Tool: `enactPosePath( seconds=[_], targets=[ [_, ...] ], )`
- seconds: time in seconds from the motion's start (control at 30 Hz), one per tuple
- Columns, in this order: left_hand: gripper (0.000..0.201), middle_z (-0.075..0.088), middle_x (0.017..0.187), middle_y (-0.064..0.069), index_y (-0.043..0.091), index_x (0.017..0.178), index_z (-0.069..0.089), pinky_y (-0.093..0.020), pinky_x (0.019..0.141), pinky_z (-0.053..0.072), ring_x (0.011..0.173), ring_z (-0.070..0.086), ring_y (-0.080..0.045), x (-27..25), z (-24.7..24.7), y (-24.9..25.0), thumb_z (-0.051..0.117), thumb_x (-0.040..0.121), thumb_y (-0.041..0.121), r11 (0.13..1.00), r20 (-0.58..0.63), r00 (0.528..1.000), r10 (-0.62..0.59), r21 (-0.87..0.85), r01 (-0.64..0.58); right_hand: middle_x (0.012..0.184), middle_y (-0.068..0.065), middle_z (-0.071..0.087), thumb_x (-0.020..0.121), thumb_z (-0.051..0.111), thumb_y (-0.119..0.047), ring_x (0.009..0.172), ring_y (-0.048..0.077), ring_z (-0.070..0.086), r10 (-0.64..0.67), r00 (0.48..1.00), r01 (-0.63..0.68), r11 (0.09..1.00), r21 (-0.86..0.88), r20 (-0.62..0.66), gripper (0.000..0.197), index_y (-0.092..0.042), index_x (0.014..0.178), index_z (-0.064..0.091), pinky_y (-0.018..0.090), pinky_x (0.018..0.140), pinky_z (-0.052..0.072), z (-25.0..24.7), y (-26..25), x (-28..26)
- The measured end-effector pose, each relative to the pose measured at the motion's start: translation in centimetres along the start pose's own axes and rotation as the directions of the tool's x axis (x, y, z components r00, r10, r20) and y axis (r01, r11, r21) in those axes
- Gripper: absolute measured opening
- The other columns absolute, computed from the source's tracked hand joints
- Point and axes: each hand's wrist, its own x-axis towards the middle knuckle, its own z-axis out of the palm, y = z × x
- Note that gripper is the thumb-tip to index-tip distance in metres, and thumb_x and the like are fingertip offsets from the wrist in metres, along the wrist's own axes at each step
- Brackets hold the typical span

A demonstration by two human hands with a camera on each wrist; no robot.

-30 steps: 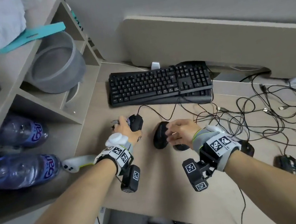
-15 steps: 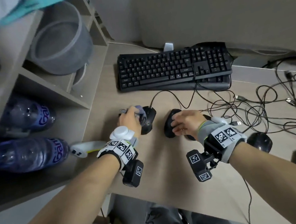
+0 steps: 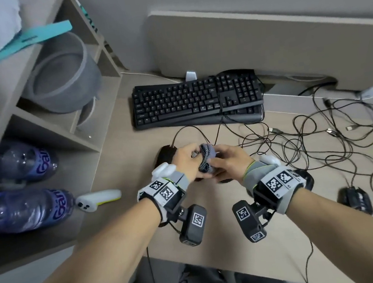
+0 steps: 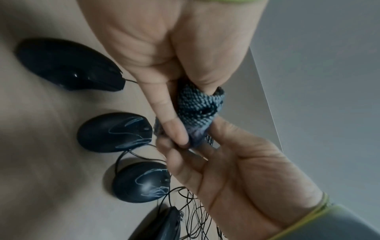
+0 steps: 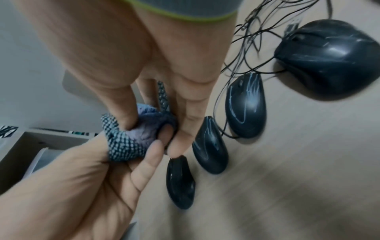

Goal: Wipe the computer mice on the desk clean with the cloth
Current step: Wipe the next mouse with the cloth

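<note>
A bunched blue-grey checked cloth [image 3: 204, 156] is held between both hands above the desk. My left hand [image 3: 191, 157] pinches its upper part between thumb and finger. My right hand [image 3: 215, 162] grips its lower end from the other side; the right wrist view shows its fingers [image 5: 121, 116] dug into the cloth [image 5: 131, 139]. Several black wired mice lie on the desk below: in the left wrist view a plain mouse [image 4: 69, 65] and two scribble-marked mice [image 4: 115, 131] [image 4: 141, 181]. Neither hand touches a mouse.
A black keyboard [image 3: 196, 99] lies behind the hands. Tangled black cables [image 3: 322, 137] spread to the right, with another mouse [image 3: 355, 199] at their near edge. A shelf unit with water bottles [image 3: 23, 210] stands left; a white controller [image 3: 98, 199] lies by it.
The left hand lifted the cloth off the left mouse and moved right. The right hand left the middle mouse and came up to take hold of the cloth too.
</note>
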Motion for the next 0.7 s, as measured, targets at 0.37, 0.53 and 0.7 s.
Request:
enactPosePath(
  seconds=[0.37,0.53,0.7],
  targets=[
    [0.022,0.069,0.105,-0.01,0.009,0.113,0.068,-0.031,0.071,0.057,0.087,0.069,-0.024,2.9,-0.3,-3.1,0.063,0.093,0.015,0.949,-0.123,0.992,0.015,0.314,0.024,0.091,0.01,0.064,0.085,0.054,0.004,0.089,0.029,0.065,-0.121,0.951,0.038,0.958,-0.283,-0.283,0.026,-0.018,0.094,0.065,0.026,0.059,0.057,-4.5,1.5,5.0],
    [0.068,0.048,0.134,-0.016,0.008,0.128,0.049,-0.038,0.096,0.041,0.125,0.046,-0.034,5.2,-0.8,-5.7,0.074,0.077,0.045,0.616,-0.151,0.984,-0.091,0.768,0.175,0.112,0.004,0.062,0.079,0.057,-0.002,0.104,0.021,0.056,-0.301,0.948,0.135,0.677,-0.723,-0.105,0.047,-0.022,0.121,0.055,0.022,0.09,0.04,-2.9,1.6,6.2],
    [0.085,0.04,0.129,-0.014,0.005,0.127,0.044,-0.039,0.09,0.04,0.118,0.045,-0.033,5.9,1.4,-6.7,0.08,0.066,0.052,0.558,-0.183,0.983,-0.001,0.816,0.152,0.129,0.007,0.052,0.078,0.067,-0.017,0.114,0.026,0.051,-0.251,0.965,0.094,0.598,-0.796,-0.074,0.06,-0.016,0.132,0.042,0.028,0.093,0.039,-1.5,2.7,7.6]
  ],
)
